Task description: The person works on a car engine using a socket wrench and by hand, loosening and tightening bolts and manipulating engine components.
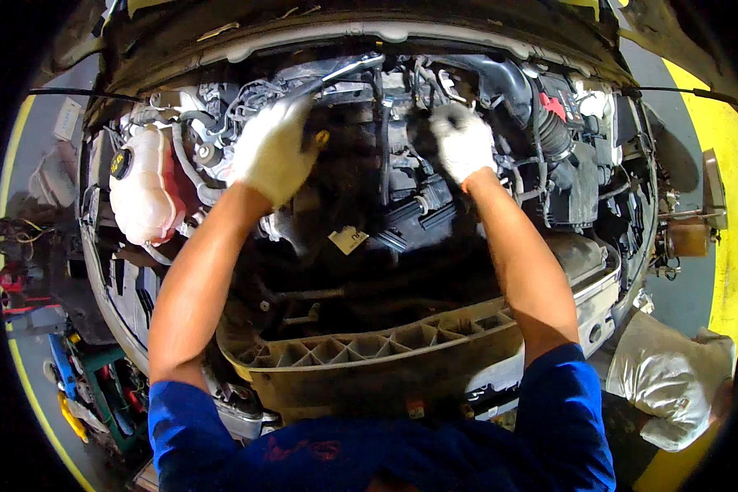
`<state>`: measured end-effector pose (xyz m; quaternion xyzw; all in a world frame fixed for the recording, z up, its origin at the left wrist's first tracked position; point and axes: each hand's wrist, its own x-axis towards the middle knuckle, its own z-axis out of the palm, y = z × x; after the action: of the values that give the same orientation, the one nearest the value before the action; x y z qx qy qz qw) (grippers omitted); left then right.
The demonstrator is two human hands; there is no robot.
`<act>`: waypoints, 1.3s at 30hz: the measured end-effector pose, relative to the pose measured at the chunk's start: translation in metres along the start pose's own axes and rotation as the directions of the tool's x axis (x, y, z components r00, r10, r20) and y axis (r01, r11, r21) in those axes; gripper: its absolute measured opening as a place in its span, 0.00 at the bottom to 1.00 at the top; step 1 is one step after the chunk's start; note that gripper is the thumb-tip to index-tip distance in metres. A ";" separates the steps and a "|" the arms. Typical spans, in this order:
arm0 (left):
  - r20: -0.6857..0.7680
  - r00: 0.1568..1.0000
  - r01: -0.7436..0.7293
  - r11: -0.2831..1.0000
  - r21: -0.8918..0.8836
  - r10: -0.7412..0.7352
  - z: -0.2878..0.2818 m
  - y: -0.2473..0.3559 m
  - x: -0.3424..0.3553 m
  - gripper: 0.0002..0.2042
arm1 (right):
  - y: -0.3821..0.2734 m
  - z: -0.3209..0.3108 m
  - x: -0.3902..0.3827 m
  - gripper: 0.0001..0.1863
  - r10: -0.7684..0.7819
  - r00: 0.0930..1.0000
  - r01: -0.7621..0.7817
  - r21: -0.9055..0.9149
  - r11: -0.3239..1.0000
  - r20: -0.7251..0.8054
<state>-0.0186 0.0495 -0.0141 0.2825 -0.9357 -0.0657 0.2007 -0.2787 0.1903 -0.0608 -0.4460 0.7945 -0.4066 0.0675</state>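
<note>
My left hand (275, 152), in a white work glove, reaches over the left part of a car engine. A shiny metal bar (351, 69), like a tool handle, slants up and right from just beyond its fingertips. Whether the fingers grip it does not show. Beside the thumb is a small yellow loop (323, 138), like a dipstick handle. My right hand (461, 141), gloved too, is over the right side of the engine, its fingers bent downward and smeared by motion. Between the hands lies the engine's middle (399, 156), with black hoses and connectors.
A white coolant tank (146, 187) with a black cap stands at the left. A ribbed air hose (553, 135) runs at the right. The front bumper beam (369, 348) crosses nearest my body. A tool tray (111, 394) sits lower left. A person's light clothing (668, 373) shows lower right.
</note>
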 end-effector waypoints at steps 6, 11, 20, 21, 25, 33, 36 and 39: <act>0.126 0.992 -0.057 0.926 0.372 0.010 0.067 -0.029 0.101 0.23 | -0.006 0.081 0.065 0.26 -0.086 0.991 0.092 0.057 0.994 -0.106; 0.123 0.992 -0.082 0.906 0.416 0.033 0.089 -0.047 0.130 0.20 | 0.011 0.131 0.095 0.23 -0.010 0.999 0.015 -0.165 0.986 0.031; 0.357 0.920 0.042 0.945 0.324 -0.163 0.069 0.031 0.150 0.21 | 0.005 0.124 0.081 0.13 0.185 0.983 -0.182 -0.101 0.978 0.014; 0.366 0.921 0.020 0.952 0.304 -0.136 0.070 0.039 0.155 0.19 | 0.007 0.123 0.092 0.14 0.259 0.962 -0.245 -0.144 0.959 0.085; 0.311 0.943 0.078 0.987 0.140 -0.118 0.091 0.046 0.155 0.17 | 0.017 0.104 0.110 0.16 0.279 0.915 -0.194 -0.290 0.937 0.291; 0.246 0.969 -0.120 0.902 0.415 0.015 0.105 -0.012 0.164 0.20 | 0.009 0.094 0.097 0.16 0.190 0.885 -0.058 -0.304 0.951 0.425; 0.197 0.969 -0.206 0.933 0.296 0.151 0.108 -0.007 0.170 0.21 | 0.013 0.089 0.094 0.19 0.097 0.958 -0.002 -0.334 0.942 0.270; 0.348 0.936 -0.155 0.954 0.257 0.058 0.090 0.021 0.175 0.26 | 0.025 0.108 0.100 0.19 0.042 0.954 0.090 -0.418 0.904 0.297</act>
<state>-0.1991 -0.0296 -0.0322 0.2410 -0.9700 0.0311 -0.0008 -0.3035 0.0571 -0.1240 -0.5160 0.8391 -0.1515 0.0825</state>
